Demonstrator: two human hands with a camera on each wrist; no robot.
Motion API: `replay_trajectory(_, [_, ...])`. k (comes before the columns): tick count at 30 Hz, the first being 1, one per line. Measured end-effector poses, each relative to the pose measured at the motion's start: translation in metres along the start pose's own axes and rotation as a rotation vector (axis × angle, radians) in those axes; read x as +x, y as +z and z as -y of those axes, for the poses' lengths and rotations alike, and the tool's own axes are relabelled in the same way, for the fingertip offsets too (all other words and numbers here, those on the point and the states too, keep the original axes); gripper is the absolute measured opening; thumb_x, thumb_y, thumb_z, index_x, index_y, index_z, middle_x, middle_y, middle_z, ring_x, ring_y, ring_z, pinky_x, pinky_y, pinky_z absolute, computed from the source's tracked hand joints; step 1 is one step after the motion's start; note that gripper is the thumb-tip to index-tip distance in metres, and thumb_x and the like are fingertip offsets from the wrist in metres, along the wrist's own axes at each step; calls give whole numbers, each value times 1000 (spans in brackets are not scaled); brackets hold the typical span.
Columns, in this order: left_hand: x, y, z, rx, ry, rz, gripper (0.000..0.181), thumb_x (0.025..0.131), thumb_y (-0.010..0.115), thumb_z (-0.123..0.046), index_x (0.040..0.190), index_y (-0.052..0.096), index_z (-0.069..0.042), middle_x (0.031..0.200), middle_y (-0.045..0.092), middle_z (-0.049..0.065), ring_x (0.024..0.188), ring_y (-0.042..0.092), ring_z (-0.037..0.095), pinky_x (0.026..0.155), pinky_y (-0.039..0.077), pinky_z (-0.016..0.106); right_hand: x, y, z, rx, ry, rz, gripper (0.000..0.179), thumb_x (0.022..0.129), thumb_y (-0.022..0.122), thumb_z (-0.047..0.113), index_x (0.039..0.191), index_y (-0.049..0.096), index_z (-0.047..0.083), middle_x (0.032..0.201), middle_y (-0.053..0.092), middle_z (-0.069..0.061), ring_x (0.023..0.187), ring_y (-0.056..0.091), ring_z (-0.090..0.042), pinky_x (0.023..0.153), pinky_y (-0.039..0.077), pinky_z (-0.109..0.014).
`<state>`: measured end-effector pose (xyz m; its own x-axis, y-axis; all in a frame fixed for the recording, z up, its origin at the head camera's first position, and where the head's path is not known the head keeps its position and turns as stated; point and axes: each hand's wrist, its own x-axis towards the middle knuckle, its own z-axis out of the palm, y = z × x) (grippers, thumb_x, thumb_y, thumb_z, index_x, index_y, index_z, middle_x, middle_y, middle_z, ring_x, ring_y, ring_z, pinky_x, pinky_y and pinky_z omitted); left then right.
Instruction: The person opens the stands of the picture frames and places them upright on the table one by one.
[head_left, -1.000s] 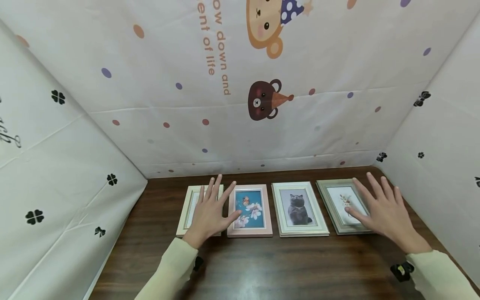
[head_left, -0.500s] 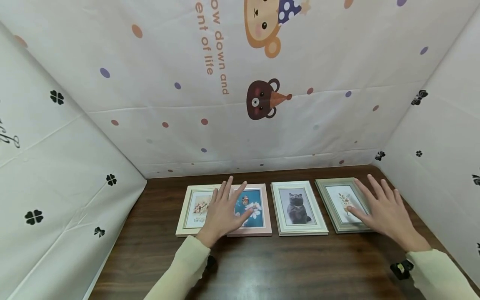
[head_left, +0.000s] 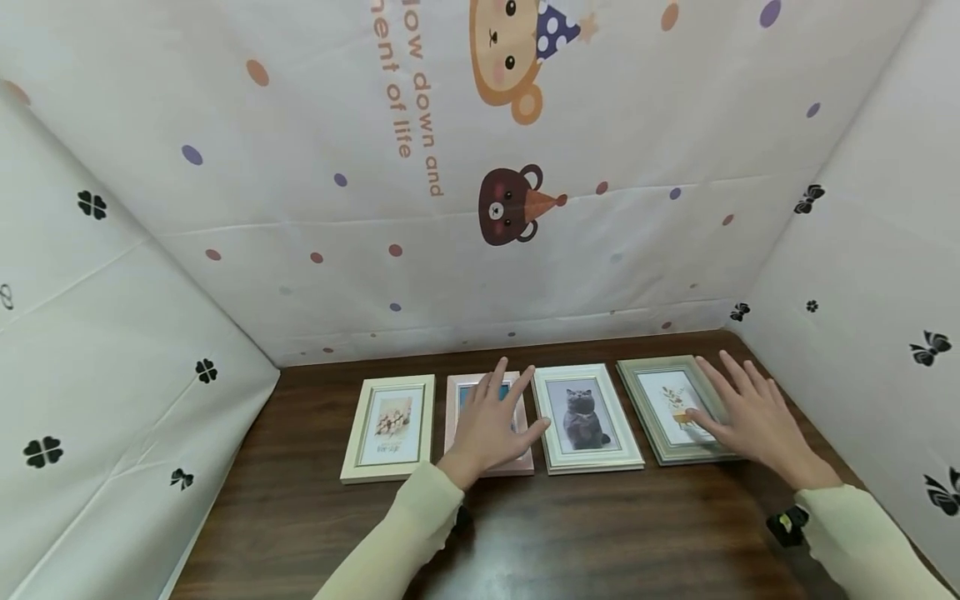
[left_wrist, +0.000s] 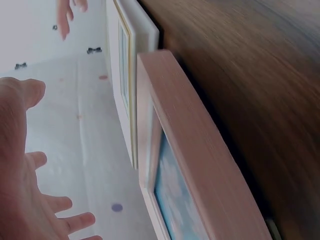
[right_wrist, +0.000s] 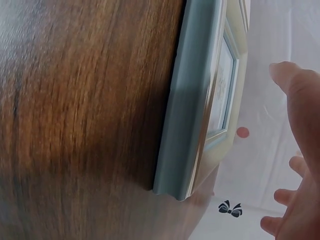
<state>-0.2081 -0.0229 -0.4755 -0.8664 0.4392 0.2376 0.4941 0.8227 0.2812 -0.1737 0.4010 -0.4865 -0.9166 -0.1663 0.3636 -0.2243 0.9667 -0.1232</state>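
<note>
Four picture frames lie face up in a row. My left hand (head_left: pixel 489 425), fingers spread, hovers over the pink frame (head_left: pixel 452 417) and hides most of its blue flower picture; the left wrist view has a gap between palm and frame (left_wrist: pixel 197 150). Left of it lies a cream frame (head_left: pixel 388 429) with a blossom picture. Just beyond my left fingertips is a white frame (head_left: pixel 587 417) showing a grey cat. My right hand (head_left: pixel 757 421), also spread, is held above the right side of the grey-green frame (head_left: pixel 637 400), whose thick edge (right_wrist: pixel 187 105) fills the right wrist view.
The frames rest on a dark brown wooden table (head_left: pixel 570 533). A white sheet with printed bears and dots (head_left: pixel 337 208) rises behind it. White side sheets (head_left: pixel 112 333) with black clovers and bows stand at both sides. A dark wrist device (head_left: pixel 787 527) sits by the right sleeve.
My left hand has moved right, from over the cream frame to over the pink one, uncovering the blossom picture. The right hand stays over the grey-green frame. The head view has shifted slightly.
</note>
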Motion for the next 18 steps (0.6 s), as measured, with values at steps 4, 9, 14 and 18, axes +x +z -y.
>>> replay_trajectory(4, [6,5,-10,22,13,-3,83,95,47,-73,165,21,-36,171,17,12,147,36,39,115,32,61,3,3,0,7,-8,19,97,87,80,38,164,24,21,160,28,-32,136,30,-65,102,23,-83])
replay_trajectory(9, [16,11,-28,7,37,22,85,96,48,-72,165,17,-34,170,19,14,146,37,40,116,33,60,5,6,-1,12,-20,33,93,90,78,33,165,24,20,157,31,-34,133,34,-65,100,28,-81])
replay_trajectory(14, [28,18,-50,-18,41,83,88,96,47,-73,166,16,-30,169,20,15,144,40,42,115,35,60,8,7,-3,-1,19,75,89,94,75,30,165,22,21,156,31,-35,128,37,-67,91,34,-84])
replay_trajectory(18, [40,25,-67,-3,52,96,88,95,46,-74,166,18,-29,167,26,16,136,49,39,109,43,55,12,6,-5,19,63,139,87,97,71,27,166,18,19,155,30,-36,125,37,-67,90,36,-83])
